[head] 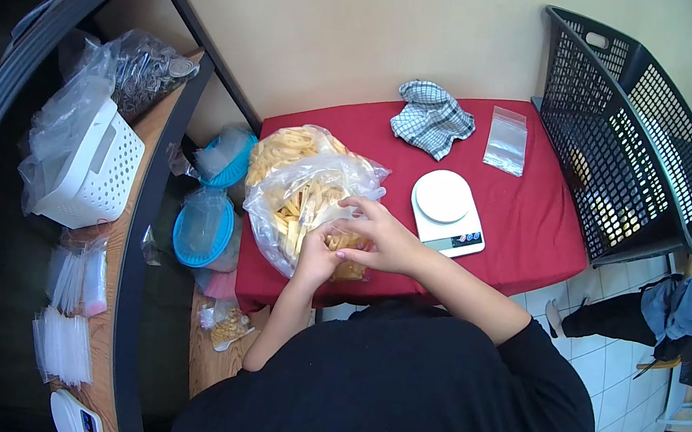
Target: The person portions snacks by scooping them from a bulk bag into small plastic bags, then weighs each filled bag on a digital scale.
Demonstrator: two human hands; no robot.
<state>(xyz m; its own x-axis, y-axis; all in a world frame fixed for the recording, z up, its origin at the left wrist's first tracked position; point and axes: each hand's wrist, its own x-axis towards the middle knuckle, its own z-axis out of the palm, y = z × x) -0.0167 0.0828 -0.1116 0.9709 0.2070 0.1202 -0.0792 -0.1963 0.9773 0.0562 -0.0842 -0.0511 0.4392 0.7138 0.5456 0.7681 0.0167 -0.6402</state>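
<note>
A large clear plastic bag of pale yellow snack sticks [292, 146] stands on the left of a red-covered table [521, 223], its mouth open towards me. Over its near right edge, my left hand [318, 254] and my right hand [376, 238] meet around a small clear plastic bag [348, 267] holding some of the sticks. My right hand's fingers are spread and curved near the top of that small bag; how firmly each hand grips it is partly hidden. Right of my hands lies a white kitchen scale [444, 197] with nothing on its plate.
Behind the scale lie a checked cloth [433, 118] and flat zip bags [507, 140]. A black mesh basket [629, 145] stands at the right. Blue-lidded tubs [202, 230] and a shelf with a white basket [102, 170] are at the left. Another person [671, 308] is far right.
</note>
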